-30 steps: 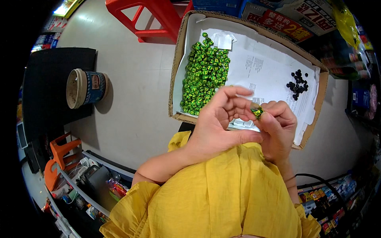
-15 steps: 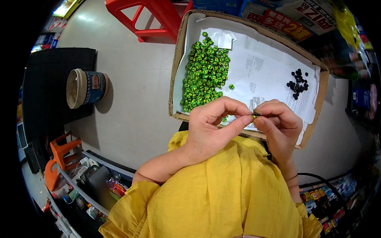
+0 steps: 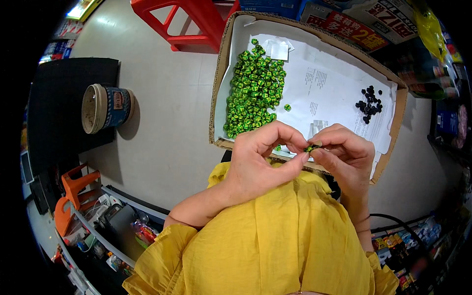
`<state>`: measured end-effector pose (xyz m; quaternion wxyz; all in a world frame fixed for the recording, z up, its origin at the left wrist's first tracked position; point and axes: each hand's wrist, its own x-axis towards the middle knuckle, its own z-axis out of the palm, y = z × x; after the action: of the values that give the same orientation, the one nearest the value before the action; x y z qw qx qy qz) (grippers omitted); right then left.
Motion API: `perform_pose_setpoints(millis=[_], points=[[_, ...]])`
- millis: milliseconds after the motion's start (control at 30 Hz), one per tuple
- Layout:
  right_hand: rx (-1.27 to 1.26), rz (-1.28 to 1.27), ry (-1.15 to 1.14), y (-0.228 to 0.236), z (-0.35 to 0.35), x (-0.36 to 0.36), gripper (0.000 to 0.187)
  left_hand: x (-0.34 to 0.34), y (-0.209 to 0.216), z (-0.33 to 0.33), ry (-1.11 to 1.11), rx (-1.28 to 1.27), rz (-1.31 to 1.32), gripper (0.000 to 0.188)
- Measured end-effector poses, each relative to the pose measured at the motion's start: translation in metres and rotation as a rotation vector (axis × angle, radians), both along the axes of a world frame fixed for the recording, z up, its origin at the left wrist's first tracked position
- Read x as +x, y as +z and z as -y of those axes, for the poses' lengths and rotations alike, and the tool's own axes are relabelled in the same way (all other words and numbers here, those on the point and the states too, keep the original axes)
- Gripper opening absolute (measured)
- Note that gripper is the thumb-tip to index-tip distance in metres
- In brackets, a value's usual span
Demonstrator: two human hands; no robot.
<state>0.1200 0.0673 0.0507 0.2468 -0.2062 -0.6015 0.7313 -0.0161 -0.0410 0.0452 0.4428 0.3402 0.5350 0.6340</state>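
My left hand (image 3: 259, 156) and my right hand (image 3: 347, 151) meet over the near edge of a shallow cardboard tray (image 3: 401, 113). Thumbs and forefingers of both pinch a small green, yellow and black piece (image 3: 311, 148). A tan scrap (image 3: 317, 143) shows at my right fingertips; whether it is part of the piece I cannot tell. Many-sided green pieces (image 3: 255, 88) with yellow patches, rather like dice, lie heaped along the tray's left side. One single green piece (image 3: 287, 107) sits apart. Small black pieces (image 3: 368, 105) form a looser group at the right.
White printed paper (image 3: 324, 64) lines the tray, with small silvery squares (image 3: 279, 50) on it. Beyond the tray's far left corner stands a red plastic stool (image 3: 196, 24). A bucket (image 3: 93, 110) is at the left, by a black panel (image 3: 54, 98). Boxes (image 3: 344, 24) line the far right.
The pinched piece has shifted slightly left and turned, so more of its green side shows. The tan scrap at my right fingertips has come into sight. The heaps stay the same.
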Motion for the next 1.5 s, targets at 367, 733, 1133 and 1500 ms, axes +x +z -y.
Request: perform_pose_setpoints(millis=[367,733,1133,1500], points=[[-0.018,-0.104,0.101,-0.004,-0.010,-0.001,0.022,0.003,0.005,0.001,-0.042,-0.101,0.274,0.019],[0.320,0.121,0.099,0.013,-0.012,0.003,0.021,0.002,-0.006,-0.003,0.043,0.104,-0.274,0.015],[0.144,0.025,-0.014,0.009,-0.005,0.001,0.021,0.004,0.003,0.001,-0.022,-0.009,0.061,0.016],[0.987,-0.218,0.062,-0.004,-0.019,0.002,0.022,0.001,0.007,0.002,-0.073,-0.126,0.359,0.016]])
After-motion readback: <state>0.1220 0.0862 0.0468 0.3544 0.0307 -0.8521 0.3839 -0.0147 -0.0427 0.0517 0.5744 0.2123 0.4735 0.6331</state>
